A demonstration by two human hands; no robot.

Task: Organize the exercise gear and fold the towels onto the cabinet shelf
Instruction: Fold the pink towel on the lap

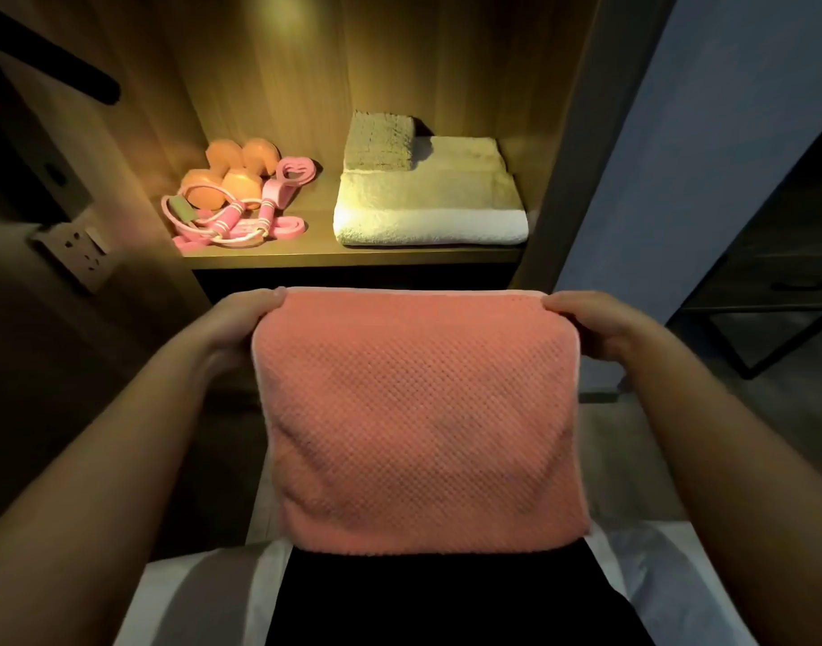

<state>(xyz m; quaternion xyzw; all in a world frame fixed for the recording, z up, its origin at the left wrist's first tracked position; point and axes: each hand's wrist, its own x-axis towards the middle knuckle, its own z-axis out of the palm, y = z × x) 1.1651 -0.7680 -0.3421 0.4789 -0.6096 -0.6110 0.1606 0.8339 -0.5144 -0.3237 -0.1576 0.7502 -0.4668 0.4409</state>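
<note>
- the left hand [241,326] and the right hand [590,326] each pinch a top corner of the folded salmon-pink waffle-weave towel [418,421], which hangs flat between them, below and in front of the lit wooden cabinet shelf [320,254].
- fingers behind the cloth are hidden — only the thumbs show on top.
- on the shelf: orange dumbbells [232,174] and pink skipping rope [241,221] at left, a stack of folded cream towels [430,198] at right, bare wood between them.
</note>
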